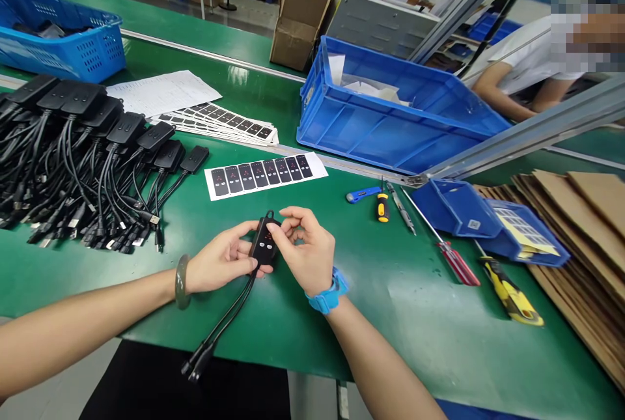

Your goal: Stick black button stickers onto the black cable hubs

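My left hand (222, 265) grips a small black controller (263, 244) from its left side, over the green table. Two black cables (222, 327) hang from the controller past the table's front edge. My right hand (305, 247) pinches thumb and forefinger on the controller's face, where a black label with red marks lies. A white sheet of black labels (263, 174) lies just beyond my hands. More label sheets (219, 122) are fanned out behind it.
A heap of black controllers with cables (83, 159) fills the left. Blue crates stand at far left (63, 42) and centre right (390, 107). Screwdrivers (456, 264), a yellow cutter (510, 293), small blue bins (459, 208) and cardboard (586, 238) lie right. Another person's arm (508, 81) sits beyond the metal frame.
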A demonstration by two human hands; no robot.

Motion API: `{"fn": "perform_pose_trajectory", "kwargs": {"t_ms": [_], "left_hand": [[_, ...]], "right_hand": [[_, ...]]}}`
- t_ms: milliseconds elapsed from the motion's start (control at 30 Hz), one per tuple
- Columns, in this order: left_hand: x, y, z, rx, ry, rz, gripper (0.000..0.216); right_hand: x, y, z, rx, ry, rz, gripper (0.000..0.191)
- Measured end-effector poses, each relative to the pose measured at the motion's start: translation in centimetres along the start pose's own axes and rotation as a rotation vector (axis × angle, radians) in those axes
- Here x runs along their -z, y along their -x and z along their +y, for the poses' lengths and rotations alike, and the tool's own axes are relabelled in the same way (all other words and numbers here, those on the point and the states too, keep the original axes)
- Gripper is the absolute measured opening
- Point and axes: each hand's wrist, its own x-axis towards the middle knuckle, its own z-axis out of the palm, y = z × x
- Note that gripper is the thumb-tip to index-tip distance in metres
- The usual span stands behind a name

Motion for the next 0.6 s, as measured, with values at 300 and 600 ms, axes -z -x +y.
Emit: {"fn": "perform_pose_trajectory", "kwargs": {"t_ms": [300, 600], "left_hand": [[0.6, -0.3, 0.6, -0.008, 0.122, 0.125, 0.04], [0.2, -1.0, -0.2, -0.037, -0.039, 0.215, 0.046]], "right_hand": [[-0.5, -0.2, 0.5, -0.039, -0.033, -0.305, 0.095], [-1.8, 0.9, 0.8, -0.15, -0.32, -0.405, 0.054]]}}
